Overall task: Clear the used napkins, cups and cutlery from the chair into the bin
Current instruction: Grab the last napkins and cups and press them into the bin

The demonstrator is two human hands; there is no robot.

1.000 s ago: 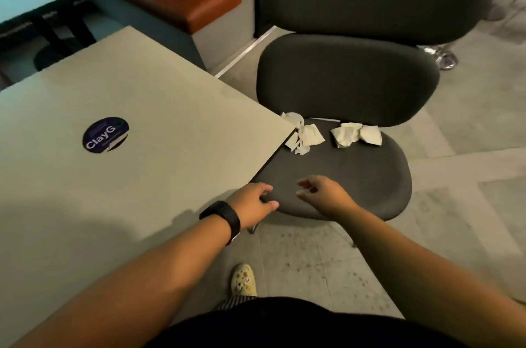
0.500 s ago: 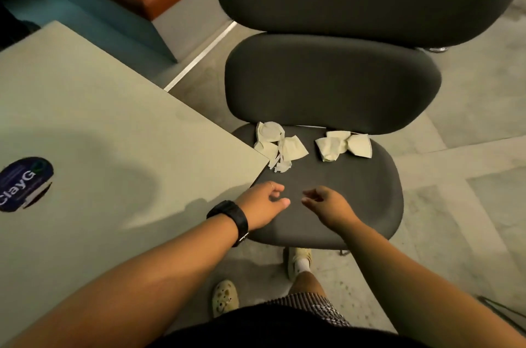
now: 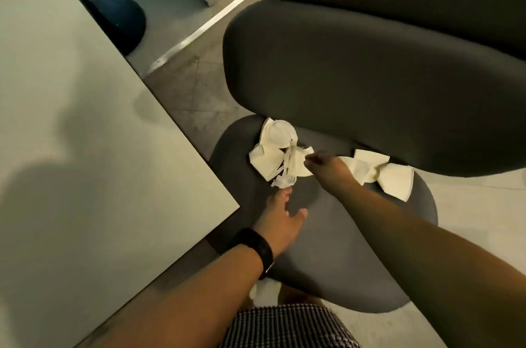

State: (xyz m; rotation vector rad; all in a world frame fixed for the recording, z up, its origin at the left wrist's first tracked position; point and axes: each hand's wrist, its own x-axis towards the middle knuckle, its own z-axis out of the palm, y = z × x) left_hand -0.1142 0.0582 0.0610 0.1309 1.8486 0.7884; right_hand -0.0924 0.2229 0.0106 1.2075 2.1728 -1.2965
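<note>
I read this as the opening step: gathering the rubbish off the chair, with nothing yet lifted and no bin in view.

2 clumps of paper lie at the far edge of the seat, just under the backrest. The left clump is a flattened white cup with napkins and what looks like a thin white stirrer or fork across it; I cannot tell which. The right clump is crumpled napkins, partly hidden by the wrist.

My right hand is at the right edge of the left clump, fingers bent toward the paper. The picture is blurred there, so I cannot tell whether it is pinching the napkin or only touching it. My left hand is flat and spread over the seat, fingertips just beside the near tip of the left clump, holding nothing. It wears a black watch.

The table corner sits close on the left, near that hand.

Next, I judge, the right hand should close on the left clump while the left scoops in from the near side, so the loose thin piece comes up with the paper. Then the right clump, then find the bin.
</note>
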